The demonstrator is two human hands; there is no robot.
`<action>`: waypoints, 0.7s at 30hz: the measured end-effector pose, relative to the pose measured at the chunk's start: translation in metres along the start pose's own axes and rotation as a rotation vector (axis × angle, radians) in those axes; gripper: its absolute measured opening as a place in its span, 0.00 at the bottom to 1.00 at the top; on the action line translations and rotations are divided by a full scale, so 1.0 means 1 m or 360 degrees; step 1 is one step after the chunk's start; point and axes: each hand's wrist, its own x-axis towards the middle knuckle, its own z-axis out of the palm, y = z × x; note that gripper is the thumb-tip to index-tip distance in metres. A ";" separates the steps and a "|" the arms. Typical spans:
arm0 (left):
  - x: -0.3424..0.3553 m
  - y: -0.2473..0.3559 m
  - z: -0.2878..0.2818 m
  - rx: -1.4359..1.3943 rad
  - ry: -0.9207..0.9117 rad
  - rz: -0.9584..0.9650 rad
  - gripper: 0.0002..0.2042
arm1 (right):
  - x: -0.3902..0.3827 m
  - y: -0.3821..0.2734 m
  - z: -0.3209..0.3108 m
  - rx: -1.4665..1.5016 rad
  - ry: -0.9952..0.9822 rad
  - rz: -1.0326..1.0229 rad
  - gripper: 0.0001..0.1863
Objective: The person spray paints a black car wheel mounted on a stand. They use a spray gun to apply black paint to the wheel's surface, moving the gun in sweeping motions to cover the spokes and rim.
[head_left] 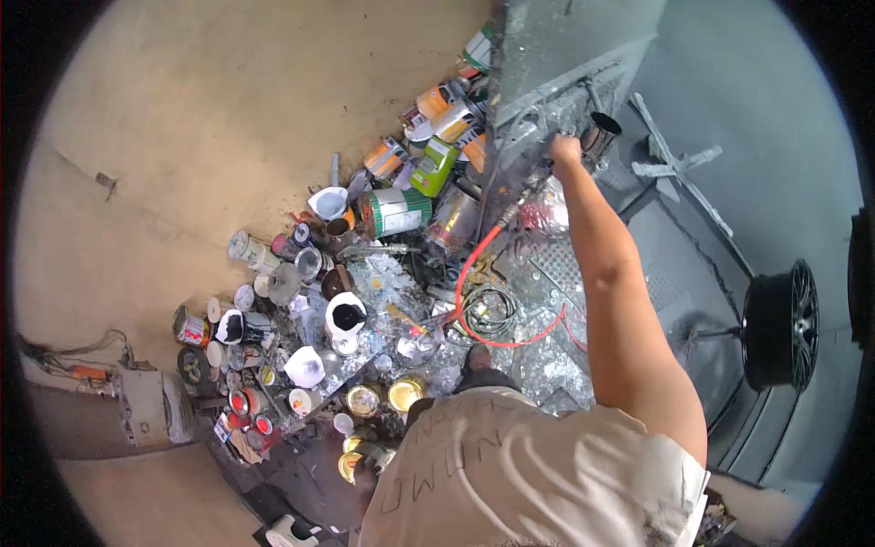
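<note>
My right hand (565,149) reaches up beside a grey, paint-crusted panel (556,50), its fingers closed on a spray gun (541,180) with a dark metal cup (597,139) beside them. A red hose (474,264) hangs from the gun's fitting and loops down over the paint-spattered floor, near a coiled grey hose (492,310). At my body's lower left edge, what may be my left hand (369,474) is mostly hidden by my shirt and shadow, so its fingers cannot be made out.
Several paint cans (395,212) and cups (346,315) crowd the floor to the left and ahead, along a tan wall (155,109). A black wheel rim (779,328) and a crusted cross-shaped stand (674,164) are on the right. A grey machine (141,410) with cables is at lower left.
</note>
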 end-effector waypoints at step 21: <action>0.050 0.009 0.027 -0.1326 -0.0834 -0.0291 0.14 | -0.397 0.078 -0.363 0.0368 -0.0119 -0.0185 0.12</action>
